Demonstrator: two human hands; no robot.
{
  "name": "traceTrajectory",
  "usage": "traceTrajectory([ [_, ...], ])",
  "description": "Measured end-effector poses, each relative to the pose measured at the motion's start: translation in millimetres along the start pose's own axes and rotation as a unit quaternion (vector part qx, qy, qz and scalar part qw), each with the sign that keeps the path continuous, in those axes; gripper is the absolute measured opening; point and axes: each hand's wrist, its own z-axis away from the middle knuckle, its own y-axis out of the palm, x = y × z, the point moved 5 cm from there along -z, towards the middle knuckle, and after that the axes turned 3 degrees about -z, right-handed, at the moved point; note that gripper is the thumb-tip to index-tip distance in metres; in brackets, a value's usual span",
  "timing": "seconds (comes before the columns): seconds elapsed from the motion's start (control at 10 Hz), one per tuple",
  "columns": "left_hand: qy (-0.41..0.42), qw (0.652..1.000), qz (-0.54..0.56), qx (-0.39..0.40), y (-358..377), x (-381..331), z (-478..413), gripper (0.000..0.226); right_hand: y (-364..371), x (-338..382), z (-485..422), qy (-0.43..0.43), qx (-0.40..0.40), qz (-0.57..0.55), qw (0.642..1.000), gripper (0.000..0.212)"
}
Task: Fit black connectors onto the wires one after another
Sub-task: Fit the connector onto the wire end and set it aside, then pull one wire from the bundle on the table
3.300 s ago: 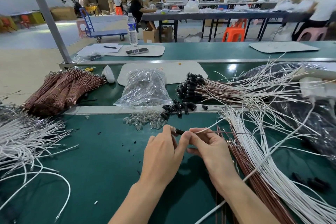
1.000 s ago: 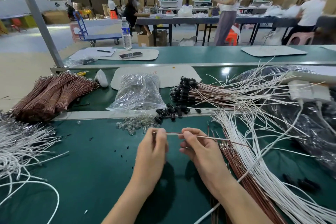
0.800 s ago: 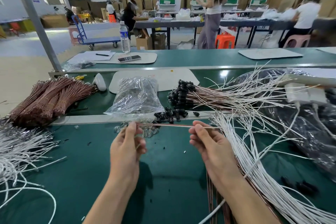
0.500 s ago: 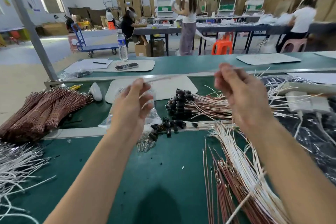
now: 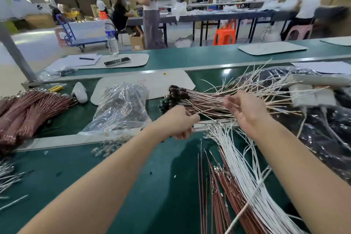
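Head camera is looking down at a green workbench [image 5: 133, 186], where a clear plastic bag [image 5: 121, 106] is holding small dark parts too blurred to name. Both hands, raised half a second ago with a wire stretched between them, are now reaching down to the bundle of finished brown wires [image 5: 212, 100], whose black connectors [image 5: 175, 93] are lying just right of the bag. The left hand [image 5: 183, 122] is pinching one thin wire [image 5: 207, 111] at the bundle's near edge, while the right hand [image 5: 245, 112] is hanging loose-fingered over the bundle, gripping nothing.
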Motion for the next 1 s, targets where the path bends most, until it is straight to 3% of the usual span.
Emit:
traceTrajectory([
  [0.1, -0.022, 0.989, -0.128, 0.077, 27, 3, 29, 0.049, 0, 1, 10, -0.024, -0.003, 0.02, 1.0, 0.034],
  [0.3, -0.049, 0.965, -0.225, 0.124, 71, -7, 87, 0.06, -4, 1, 40, -0.057, 0.008, 0.095, 0.994, 0.034],
  [0.5, -0.042, 0.976, -0.197, 0.084, 98, -18, 114, 0.035, -11, -12, 67, -0.067, -0.01, 0.124, 0.99, 0.023],
  [0.6, -0.048, 0.987, -0.119, 0.091, 105, -17, 115, 0.027, -13, -18, 79, -0.075, -0.024, 0.133, 0.988, 0.027],
  [0.8, -0.064, 0.991, 0.082, 0.086, 89, 0, 125, 0.035, -13, -26, 95, -0.097, -0.03, 0.161, 0.982, 0.029],
  [0.9, -0.029, 0.984, 0.174, 0.004, 64, 8, 129, 0.03, -7, -27, 100, -0.124, -0.031, 0.192, 0.973, 0.03],
  [1.0, -0.029, 0.922, 0.362, -0.134, 23, 37, 133, 0.02, 4, -31, 102, -0.147, -0.017, 0.223, 0.963, 0.029],
])
